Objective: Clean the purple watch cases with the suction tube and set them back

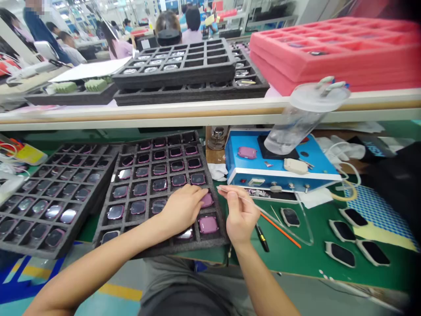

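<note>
My left hand (184, 206) reaches over a dark grey foam tray (107, 215). Its fingers curl onto the left edge of a pink watch case (207, 200) in the right-hand column; the thumb is hidden. Another pink watch case (208, 224) lies face down in the compartment nearer to me. Just right of the tray, my right hand (241, 213) is closed around a clear thin tube (266, 214), its tip pointing left toward the tray. That tube loops over the green bench toward the blue machine (237, 145). Most other compartments hold watches with dark screens facing up.
A second foam tray of watches (57, 250) stands at the left. Several pale watches (340, 253) lie on the right, near a black-and-gold pen (262, 237) and an orange stick (283, 230). The shelf above carries black trays (174, 77), red foam trays (329, 66) and a tilted clear container (292, 123).
</note>
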`<state>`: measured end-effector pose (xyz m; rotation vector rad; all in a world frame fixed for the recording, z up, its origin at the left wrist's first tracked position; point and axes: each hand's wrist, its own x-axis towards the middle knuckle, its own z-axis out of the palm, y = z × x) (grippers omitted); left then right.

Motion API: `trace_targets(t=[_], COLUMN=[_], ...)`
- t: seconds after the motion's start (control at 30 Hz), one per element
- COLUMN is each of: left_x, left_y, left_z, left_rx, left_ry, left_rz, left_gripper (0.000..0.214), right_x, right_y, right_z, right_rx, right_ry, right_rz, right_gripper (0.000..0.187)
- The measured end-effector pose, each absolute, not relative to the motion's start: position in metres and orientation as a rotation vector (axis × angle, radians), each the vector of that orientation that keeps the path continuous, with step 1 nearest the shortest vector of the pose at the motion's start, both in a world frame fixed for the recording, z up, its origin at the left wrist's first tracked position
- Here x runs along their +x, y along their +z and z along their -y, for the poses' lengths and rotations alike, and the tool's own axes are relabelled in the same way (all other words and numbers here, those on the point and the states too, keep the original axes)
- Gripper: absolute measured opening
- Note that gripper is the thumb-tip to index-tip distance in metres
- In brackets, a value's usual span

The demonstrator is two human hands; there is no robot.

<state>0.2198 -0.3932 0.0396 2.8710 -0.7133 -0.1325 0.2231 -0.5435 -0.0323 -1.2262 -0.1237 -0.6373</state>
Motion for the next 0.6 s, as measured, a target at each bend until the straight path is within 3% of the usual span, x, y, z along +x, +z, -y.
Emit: trace_targets(t=[0.17,0.43,0.6], left_x=[0.248,0.407,0.406], left_y=[0.064,0.098,0.088], left_z=[0.383,0.377,0.378], left_rx=[2.973,3.045,2.971], left_ry=[-0.155,0.006,0.013], left_rz=[0.766,0.303,0.245], left_gripper=[0.038,0.037,0.025], right_x=[0.224,0.223,0.218], right_y=[-0.032,-0.034,-0.038], right_z=[0.543,0.54,0.542], right_rx=[-1.272,-1.291,-1.333], right_ry=[-0.618,-0.612,-0.599], right_rz=[0.103,0.087,0.051], right_gripper=[0.021,0.024,0.024])
